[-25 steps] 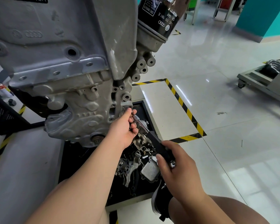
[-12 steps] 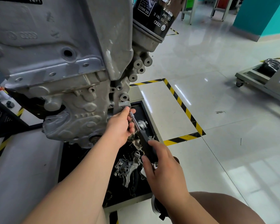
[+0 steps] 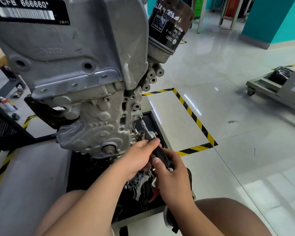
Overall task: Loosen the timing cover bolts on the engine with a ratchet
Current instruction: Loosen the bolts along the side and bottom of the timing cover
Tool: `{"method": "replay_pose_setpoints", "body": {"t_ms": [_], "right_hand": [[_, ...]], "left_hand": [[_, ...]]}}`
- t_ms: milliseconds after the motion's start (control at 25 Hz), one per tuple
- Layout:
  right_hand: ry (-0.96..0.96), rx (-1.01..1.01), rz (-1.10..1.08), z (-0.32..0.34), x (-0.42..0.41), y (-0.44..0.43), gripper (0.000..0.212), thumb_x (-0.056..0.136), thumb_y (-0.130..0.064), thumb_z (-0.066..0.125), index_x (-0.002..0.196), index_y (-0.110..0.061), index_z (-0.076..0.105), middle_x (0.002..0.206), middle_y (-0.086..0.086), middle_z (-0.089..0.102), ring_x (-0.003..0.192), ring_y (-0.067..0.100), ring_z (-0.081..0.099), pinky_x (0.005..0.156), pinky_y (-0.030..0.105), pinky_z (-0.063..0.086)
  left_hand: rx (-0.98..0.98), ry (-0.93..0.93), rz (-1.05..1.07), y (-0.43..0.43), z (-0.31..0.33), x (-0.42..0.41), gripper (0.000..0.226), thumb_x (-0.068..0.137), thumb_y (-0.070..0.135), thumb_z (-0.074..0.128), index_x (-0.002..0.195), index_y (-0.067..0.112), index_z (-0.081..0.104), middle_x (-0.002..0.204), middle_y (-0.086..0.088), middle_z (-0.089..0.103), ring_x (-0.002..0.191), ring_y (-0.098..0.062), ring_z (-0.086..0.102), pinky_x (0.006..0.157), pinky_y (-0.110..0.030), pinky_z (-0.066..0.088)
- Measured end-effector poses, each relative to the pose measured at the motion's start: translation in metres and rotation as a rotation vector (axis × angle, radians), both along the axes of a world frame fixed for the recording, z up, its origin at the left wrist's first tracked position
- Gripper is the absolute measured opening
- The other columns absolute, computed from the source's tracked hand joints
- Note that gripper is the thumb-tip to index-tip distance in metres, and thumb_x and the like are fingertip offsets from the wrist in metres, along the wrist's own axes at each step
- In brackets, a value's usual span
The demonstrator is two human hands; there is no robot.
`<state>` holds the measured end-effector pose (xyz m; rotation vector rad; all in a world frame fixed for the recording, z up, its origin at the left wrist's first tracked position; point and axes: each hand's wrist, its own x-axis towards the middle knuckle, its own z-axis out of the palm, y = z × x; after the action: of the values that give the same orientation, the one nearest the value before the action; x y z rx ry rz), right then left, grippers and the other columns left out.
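My hands hide most of the black-handled ratchet [image 3: 157, 153]. Its slim steel extension [image 3: 144, 126] runs up to a bolt [image 3: 140, 118] on the right edge of the grey cast-metal engine [image 3: 85, 92]; I can't make out the bolt head. The frame cuts off the engine's top and the black cylindrical oil filter [image 3: 170, 26]. Loose metal parts lie in a black tray [image 3: 153, 120] on the glossy pale floor [image 3: 228, 116], inside yellow-black hazard tape [image 3: 191, 114]. A teal wall [image 3: 271, 19] stands far right. My left hand [image 3: 138, 159] curls round the handle's upper end and my right hand [image 3: 172, 174] wraps the lower end.
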<state>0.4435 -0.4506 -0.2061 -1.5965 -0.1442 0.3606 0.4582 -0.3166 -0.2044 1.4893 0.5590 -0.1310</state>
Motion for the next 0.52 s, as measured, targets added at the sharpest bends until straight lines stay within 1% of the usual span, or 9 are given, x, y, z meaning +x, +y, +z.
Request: {"method": "replay_pose_setpoints", "body": {"t_ms": [40,120,160,200,240,320,400,440,520], "right_hand": [[0.124,0.107,-0.018,0.0,-0.002,0.003,0.021,0.091,-0.028,0.061,0.104,-0.045,0.06,0.071,-0.007,0.066,0.054,0.012,0.057,0.051,0.027,0.047],[0.346,0.324,-0.034,0.002,-0.005,0.011,0.017,0.096,-0.024,0.055,0.11,-0.024,0.064,0.056,0.0,0.054,0.045,0.017,0.048,0.048,0.031,0.044],[0.402,0.381,-0.04,0.002,-0.007,0.014,0.019,0.097,-0.023,0.052,0.111,-0.014,0.062,0.054,0.001,0.048,0.043,0.017,0.044,0.048,0.031,0.043],[0.412,0.385,-0.039,0.003,-0.009,0.017,0.02,0.098,-0.023,0.051,0.111,-0.01,0.06,0.053,0.001,0.046,0.042,0.016,0.043,0.048,0.031,0.043],[0.38,0.338,-0.036,0.003,-0.012,0.018,0.019,0.097,-0.024,0.052,0.111,-0.013,0.06,0.053,0.0,0.05,0.043,0.016,0.046,0.048,0.031,0.044],[0.198,0.116,-0.024,0.005,-0.016,0.018,0.02,0.094,-0.031,0.056,0.113,-0.028,0.06,0.065,-0.01,0.064,0.055,0.009,0.059,0.055,0.026,0.048],[-0.095,-0.195,0.023,0.005,-0.013,0.013,0.033,0.092,-0.04,0.055,0.124,-0.031,0.053,0.086,-0.019,0.067,0.078,0.001,0.064,0.067,0.022,0.048],[-0.246,-0.368,0.064,0.004,-0.01,0.01,0.04,0.093,-0.045,0.051,0.129,-0.03,0.047,0.093,-0.017,0.067,0.085,0.005,0.064,0.069,0.026,0.048],[-0.507,-0.687,0.092,0.003,-0.006,0.004,0.046,0.094,-0.053,0.038,0.132,-0.028,0.04,0.101,-0.006,0.067,0.089,0.019,0.065,0.062,0.032,0.043]], "left_hand": [[-0.009,0.007,0.009,-0.002,-0.001,-0.001,0.034,0.09,0.052,0.056,0.086,0.021,0.071,0.075,-0.006,0.066,0.058,-0.018,0.056,0.051,-0.025,0.041],[0.051,0.004,0.02,-0.006,-0.005,-0.001,0.041,0.085,0.059,0.057,0.084,0.019,0.068,0.068,-0.004,0.068,0.052,-0.017,0.059,0.055,-0.027,0.044],[0.1,-0.004,0.023,-0.006,-0.006,0.0,0.044,0.08,0.063,0.057,0.079,0.02,0.066,0.064,-0.003,0.066,0.049,-0.018,0.057,0.053,-0.029,0.042],[0.134,-0.016,0.035,-0.005,-0.007,0.0,0.044,0.075,0.064,0.057,0.075,0.021,0.065,0.061,-0.002,0.065,0.049,-0.018,0.057,0.054,-0.03,0.042],[0.146,-0.032,0.053,-0.004,-0.008,0.0,0.043,0.072,0.063,0.057,0.071,0.022,0.066,0.06,0.0,0.065,0.052,-0.019,0.058,0.058,-0.033,0.045],[0.142,-0.056,0.088,-0.001,-0.01,0.0,0.041,0.069,0.06,0.057,0.069,0.02,0.067,0.061,0.003,0.066,0.061,-0.02,0.061,0.07,-0.039,0.05],[0.17,-0.052,0.098,0.0,-0.01,0.0,0.044,0.067,0.06,0.056,0.07,0.018,0.067,0.06,0.004,0.067,0.063,-0.018,0.063,0.073,-0.037,0.052],[0.18,-0.051,0.101,0.0,-0.01,0.0,0.045,0.068,0.06,0.056,0.071,0.016,0.067,0.06,0.004,0.066,0.061,-0.017,0.063,0.07,-0.036,0.052],[0.158,-0.056,0.113,-0.001,-0.01,0.0,0.048,0.071,0.057,0.057,0.076,0.011,0.067,0.062,-0.001,0.064,0.06,-0.017,0.06,0.066,-0.034,0.048]]}}
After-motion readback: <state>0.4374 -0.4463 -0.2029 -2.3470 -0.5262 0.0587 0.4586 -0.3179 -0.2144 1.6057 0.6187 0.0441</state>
